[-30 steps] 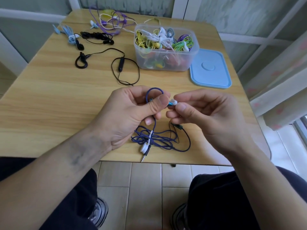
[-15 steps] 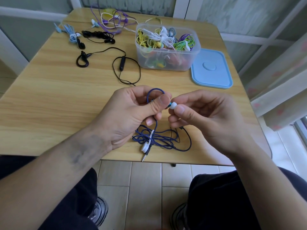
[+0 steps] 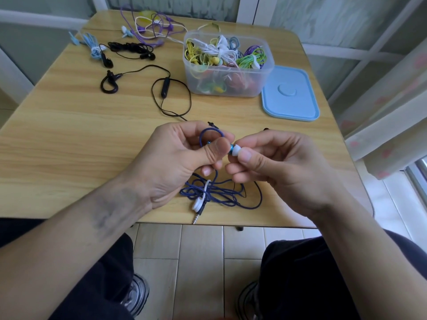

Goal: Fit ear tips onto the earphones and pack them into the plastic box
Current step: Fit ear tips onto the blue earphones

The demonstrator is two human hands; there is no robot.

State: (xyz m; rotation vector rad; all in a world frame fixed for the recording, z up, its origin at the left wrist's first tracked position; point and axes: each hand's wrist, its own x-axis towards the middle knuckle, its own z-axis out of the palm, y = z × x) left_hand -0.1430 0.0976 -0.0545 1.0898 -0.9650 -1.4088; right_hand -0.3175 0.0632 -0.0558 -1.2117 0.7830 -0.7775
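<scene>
At the bottom of the frame, dark trousers and shoes are seen above a pale tiled floor [image 3: 201, 245]. Just above, at the near edge of the wooden table [image 3: 69, 144], a loose tangle of dark blue cable [image 3: 221, 192] is spread out, with a white tie and a jack plug pointing toward the table edge.

In the centre of the frame, a blue earbud [image 3: 230, 149] is pinched between the thumb and curled fingers of the left hand [image 3: 184, 155], and a loop of the blue cable is seen rising above that thumb. A white ear tip [image 3: 236, 150] is gripped by the thumb and forefinger of the right hand [image 3: 282, 167] and is held touching the earbud's end; whether it is fully seated cannot be told.

Farther back, left of centre, a black neckband earphone [image 3: 147, 88] is laid out on the table. In the upper centre, the clear plastic box [image 3: 231, 86] is seen uncovered and filled with coiled earphones of many colours. Its light blue lid [image 3: 290, 94] is laid flat just to the right. At the upper left, black [image 3: 131, 50], pale blue [image 3: 91, 43] and purple [image 3: 147, 26] earphones are scattered along the far edge.
</scene>
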